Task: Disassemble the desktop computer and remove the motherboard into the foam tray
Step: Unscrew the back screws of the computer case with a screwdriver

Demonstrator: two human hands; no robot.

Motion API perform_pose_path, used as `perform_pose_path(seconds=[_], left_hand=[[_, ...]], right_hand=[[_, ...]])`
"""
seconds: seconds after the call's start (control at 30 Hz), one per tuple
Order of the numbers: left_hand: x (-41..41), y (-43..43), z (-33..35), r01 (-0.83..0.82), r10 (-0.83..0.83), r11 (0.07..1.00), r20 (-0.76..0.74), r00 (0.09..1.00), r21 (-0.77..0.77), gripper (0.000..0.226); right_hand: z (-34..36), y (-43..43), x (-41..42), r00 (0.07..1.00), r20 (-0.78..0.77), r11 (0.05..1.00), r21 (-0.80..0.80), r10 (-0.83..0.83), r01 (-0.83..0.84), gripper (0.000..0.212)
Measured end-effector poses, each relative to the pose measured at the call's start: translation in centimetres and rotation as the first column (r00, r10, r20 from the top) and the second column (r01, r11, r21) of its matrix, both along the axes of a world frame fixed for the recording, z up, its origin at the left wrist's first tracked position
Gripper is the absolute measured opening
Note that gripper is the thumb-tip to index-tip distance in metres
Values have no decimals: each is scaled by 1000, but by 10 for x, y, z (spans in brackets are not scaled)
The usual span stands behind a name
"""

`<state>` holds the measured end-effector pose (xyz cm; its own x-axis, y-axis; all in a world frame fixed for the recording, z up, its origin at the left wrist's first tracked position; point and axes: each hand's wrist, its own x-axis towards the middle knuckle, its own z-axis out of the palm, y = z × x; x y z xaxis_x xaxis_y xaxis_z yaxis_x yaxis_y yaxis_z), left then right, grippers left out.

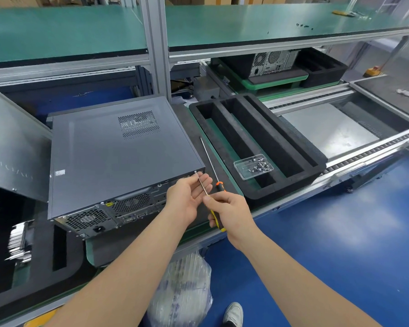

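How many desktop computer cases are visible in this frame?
2. One desktop computer lies flat on the near bench, left of the foam tray; a second computer sits on the far green pallet behind it. Others may be hidden out of frame.

A crumpled plastic bag [182,293] is seen at the near edge, against the blue floor [340,232]; a second computer [273,61] is set on a green pallet [279,82], far right, under the green shelf [269,22].
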<state>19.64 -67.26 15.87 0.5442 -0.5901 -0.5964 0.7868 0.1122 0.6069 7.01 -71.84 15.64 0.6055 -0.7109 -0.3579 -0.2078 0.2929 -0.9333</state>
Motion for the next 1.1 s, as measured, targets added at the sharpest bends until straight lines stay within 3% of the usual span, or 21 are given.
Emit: perform_pose_path(seconds=[0.17,0.27,0.33,0.4,0.47,0.6,0.73,1.1], left_hand=[[1,1,-2,16,-16,1000,8,1000,7,17],[2,1,-2,3,-3,1000,14,1000,11,17],[3,1,-2,14,-14,1000,11,1000,16,18],[3,2,-2,31,-31,999,4,1000,25,18],[3,2,-2,45,-45,999,3,999,31,19],[3,1,-2,23,-23,1000,-12,1000,-19,21],[2,1,-2,17,-17,999,-3,1000,-36,21],[2,2,-3,18,-17,999,10,1000,-27,22]], right_hand=[[-4,4,8,998,-61,999,-20,-35,34,18],[-2,4,8,999,3,978,206,34,-34,23],[0,3,6,995,27,904,417,93,-96,32],[1,2,3,990,35,851,508,134,-133,38],[-1,0,0,991,37,871,473,132,-134,36],[-1,2,2,991,30,958,255,127,-131,25],[-1,0,7,998,-61,994,105,31,-24,35],[-1,2,4,999,-21,982,185,32,-27,28]])
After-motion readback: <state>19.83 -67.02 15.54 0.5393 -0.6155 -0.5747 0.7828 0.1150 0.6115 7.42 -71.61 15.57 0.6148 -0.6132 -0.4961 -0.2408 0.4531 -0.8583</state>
